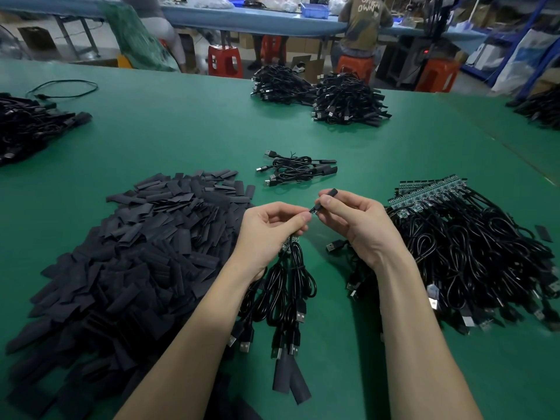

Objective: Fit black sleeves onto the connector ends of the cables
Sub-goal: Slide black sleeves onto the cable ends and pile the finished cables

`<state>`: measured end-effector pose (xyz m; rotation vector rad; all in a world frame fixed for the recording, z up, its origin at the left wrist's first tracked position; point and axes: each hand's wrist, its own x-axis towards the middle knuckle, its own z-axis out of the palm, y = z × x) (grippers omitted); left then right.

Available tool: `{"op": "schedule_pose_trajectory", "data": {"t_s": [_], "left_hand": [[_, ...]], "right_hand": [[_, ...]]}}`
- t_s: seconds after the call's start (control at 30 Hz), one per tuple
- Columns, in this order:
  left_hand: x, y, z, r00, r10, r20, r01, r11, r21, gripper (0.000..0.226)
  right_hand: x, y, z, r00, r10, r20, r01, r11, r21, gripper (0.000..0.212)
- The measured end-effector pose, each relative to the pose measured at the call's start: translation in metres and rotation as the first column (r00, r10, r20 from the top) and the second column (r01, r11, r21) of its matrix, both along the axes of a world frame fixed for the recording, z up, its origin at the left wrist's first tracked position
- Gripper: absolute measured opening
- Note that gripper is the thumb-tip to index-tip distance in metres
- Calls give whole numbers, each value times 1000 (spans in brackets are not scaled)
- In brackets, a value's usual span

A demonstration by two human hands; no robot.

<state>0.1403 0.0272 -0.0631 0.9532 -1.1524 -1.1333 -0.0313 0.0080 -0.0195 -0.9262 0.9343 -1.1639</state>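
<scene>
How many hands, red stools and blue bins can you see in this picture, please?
Hands: 2, the left hand and the right hand, which pinch a sleeve between them.
Red stools: 4
Blue bins: 1
Total: 7

Bare green table point(188, 137) lies open mid-frame. Sleeve pile point(121, 262) crowds the lower left; cable heap point(472, 256) blocks the right.

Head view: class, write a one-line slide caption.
Both hands, left hand and right hand, hold a black sleeve above a green table between sleeve and cable piles.
</scene>
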Motion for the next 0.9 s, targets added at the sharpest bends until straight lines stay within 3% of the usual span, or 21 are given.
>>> {"op": "schedule_pose_trajectory", "data": {"t_s": [0.17, 0.43, 0.53, 0.67, 0.9], "left_hand": [[1, 2, 1, 1000, -2, -18, 1, 1000, -22, 11], [2, 3, 3, 999, 4, -46, -5, 1000, -29, 14], [1, 3, 4, 997, 7, -77, -8, 1000, -20, 12], [0, 4, 7, 984, -27, -177, 31, 999, 19, 10], [0, 2, 6, 987, 6, -158, -3, 1000, 20, 12]], "right_hand": [[3, 1, -2, 999, 52, 15, -52, 999, 15, 26], [7, 1, -6, 996, 82, 23, -82, 996, 26, 14], [12, 2, -5, 999, 52, -12, -52, 999, -6, 13], [21, 4, -5, 998, -56, -13, 54, 992, -111, 30], [25, 5, -5, 997, -77, 6, 77, 991, -110, 27]]}}
